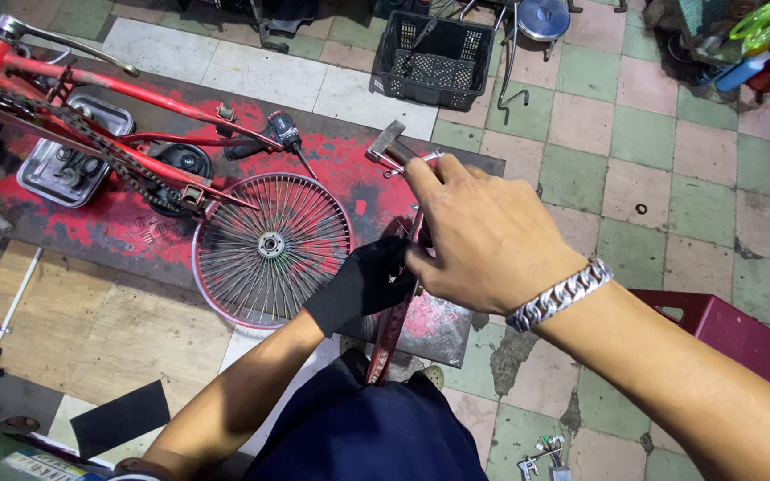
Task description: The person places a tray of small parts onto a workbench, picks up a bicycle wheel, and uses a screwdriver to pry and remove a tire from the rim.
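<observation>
Just right of the spoked wheel (271, 245) on the floor, a long red metal bar (394, 325) stands tilted between the person's knees, with the gloved left hand (363, 283) closed round its middle to steady it. Above, the bare right hand (479, 236) grips a hammer (391, 144). Beyond the wheel, a steel tray (77, 160) holds dark small parts, and a black crate (434, 58) holds things I cannot make out.

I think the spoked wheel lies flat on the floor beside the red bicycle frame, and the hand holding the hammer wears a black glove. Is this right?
Not quite. In the head view, the right hand holding the hammer is bare, with a silver bracelet; the black glove is on the left hand. The spoked wheel does lie beside the red bicycle frame.
</observation>
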